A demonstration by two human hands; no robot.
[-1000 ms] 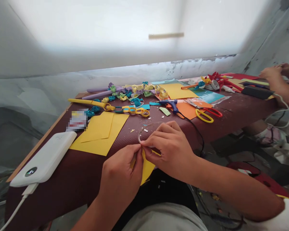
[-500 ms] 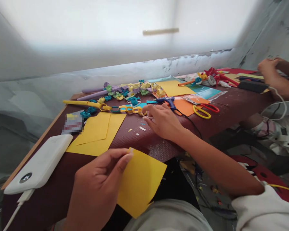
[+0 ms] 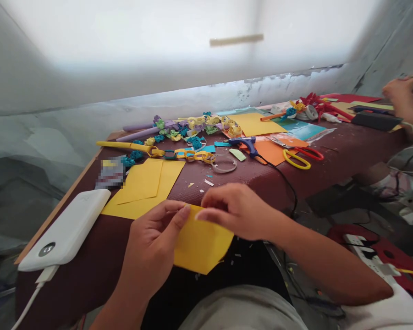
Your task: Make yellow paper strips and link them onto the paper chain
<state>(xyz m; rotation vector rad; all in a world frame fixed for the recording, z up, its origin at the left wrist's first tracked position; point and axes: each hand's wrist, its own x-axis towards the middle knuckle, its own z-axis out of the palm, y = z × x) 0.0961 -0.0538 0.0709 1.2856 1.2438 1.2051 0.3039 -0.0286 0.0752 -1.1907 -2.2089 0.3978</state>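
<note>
My left hand pinches the upper left corner of a yellow paper sheet that hangs over my lap. My right hand is at the sheet's upper right edge, thumb and fingers curled near the paper; whether they grip it is unclear. Beyond my hands, a clear tape ring lies on the dark red table, beside a yellow paper chain. More yellow sheets lie to the left of it.
A white power bank with a cable is at the left edge. A blue glue gun, scissors, orange paper and paper flowers lie farther back. Another person's hands are at the far right.
My right hand has left the clear ring by the paper chain and come back to the yellow sheet. My left hand still pinches the sheet, now raised slightly. The view has shifted a little.
</note>
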